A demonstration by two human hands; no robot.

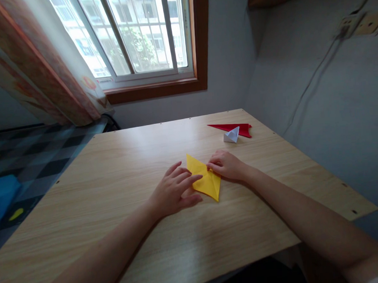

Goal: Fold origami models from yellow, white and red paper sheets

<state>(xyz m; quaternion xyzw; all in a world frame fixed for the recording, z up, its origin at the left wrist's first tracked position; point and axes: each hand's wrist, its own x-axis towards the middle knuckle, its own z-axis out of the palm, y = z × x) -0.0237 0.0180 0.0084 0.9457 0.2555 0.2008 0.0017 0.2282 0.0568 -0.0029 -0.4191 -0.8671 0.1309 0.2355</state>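
Note:
A folded sheet of yellow paper (pixel 206 182) lies on the wooden table, with crease lines across it and pointed corners at its far and near ends. My left hand (pixel 175 188) is over its left side, fingers spread, the index fingertip over the paper. At the right edge of the sheet, my right hand (pixel 226 164) has its thumb and fingers closed together on the paper.
Beyond my right hand, a white folded paper boat (pixel 231 136) stands against a red folded paper plane (pixel 243 129). The table (pixel 123 212) meets the wall near a window. Blue paper (pixel 3 195) lies on checked cloth at left.

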